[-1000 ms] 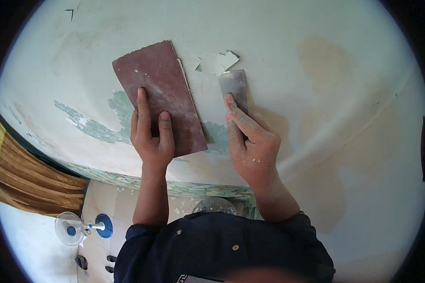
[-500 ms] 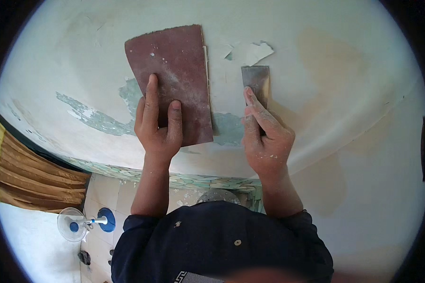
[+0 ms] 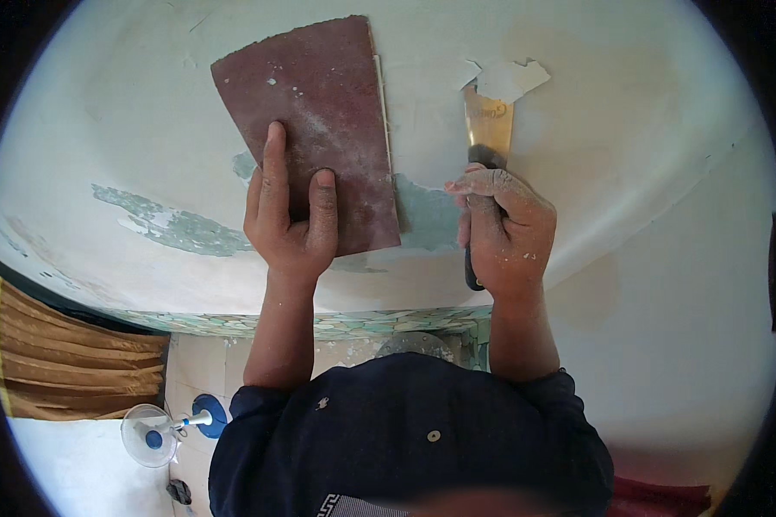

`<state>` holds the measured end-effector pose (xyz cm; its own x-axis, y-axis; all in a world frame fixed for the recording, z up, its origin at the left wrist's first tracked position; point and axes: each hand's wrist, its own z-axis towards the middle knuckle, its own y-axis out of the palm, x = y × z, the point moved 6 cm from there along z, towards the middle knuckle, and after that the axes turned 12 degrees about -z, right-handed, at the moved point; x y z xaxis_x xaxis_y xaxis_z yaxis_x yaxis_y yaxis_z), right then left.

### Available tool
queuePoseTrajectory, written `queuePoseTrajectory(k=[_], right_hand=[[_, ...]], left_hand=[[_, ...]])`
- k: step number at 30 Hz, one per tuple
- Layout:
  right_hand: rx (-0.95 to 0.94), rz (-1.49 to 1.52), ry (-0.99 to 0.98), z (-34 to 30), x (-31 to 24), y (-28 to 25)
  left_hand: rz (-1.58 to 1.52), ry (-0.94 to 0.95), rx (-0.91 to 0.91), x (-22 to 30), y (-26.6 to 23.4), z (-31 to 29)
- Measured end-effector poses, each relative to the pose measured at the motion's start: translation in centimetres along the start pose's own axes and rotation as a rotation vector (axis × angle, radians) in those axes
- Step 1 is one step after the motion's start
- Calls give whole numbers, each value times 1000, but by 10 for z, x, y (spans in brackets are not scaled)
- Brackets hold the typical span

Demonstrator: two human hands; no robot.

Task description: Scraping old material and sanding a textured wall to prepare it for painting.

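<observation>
My left hand grips a stiff maroon sheet with a ragged top edge, its thumb and forefinger lying on the front. Pale dust and small flakes dot the sheet. My right hand is closed round the black handle of a putty knife, whose shiny blade points up along the wall. At the blade's tip a curling off-white paint flake stands out and hides the edge. Between my hands is a bare grey-green patch of wall; another peeled patch stretches left of my left hand.
The off-white wall has beige stains. Below it runs a stone-patterned green strip. At the lower left are a brown curtain and a blue-and-white fan on the tiled floor. A rounded grey speckled object shows beyond my shirt.
My right hand has shifted right and turned the putty knife, so its handle now shows. The paint flake sits farther right and higher. The maroon sheet has risen slightly in view.
</observation>
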<state>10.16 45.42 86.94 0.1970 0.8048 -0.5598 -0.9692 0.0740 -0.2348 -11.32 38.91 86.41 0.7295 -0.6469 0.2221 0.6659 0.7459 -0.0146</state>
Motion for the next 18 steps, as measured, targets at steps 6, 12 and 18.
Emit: queuePoseTrajectory(k=[6, 12, 18], right_hand=[[21, 43, 97, 35, -27, -5], [58, 40, 106, 8, -11, 5], [76, 94, -55, 42, -34, 6]], left_hand=[[-20, 25, -16, 1, -5, 2], [-31, -14, -25, -1, -3, 0], [-52, -24, -9, -1, -3, 1]])
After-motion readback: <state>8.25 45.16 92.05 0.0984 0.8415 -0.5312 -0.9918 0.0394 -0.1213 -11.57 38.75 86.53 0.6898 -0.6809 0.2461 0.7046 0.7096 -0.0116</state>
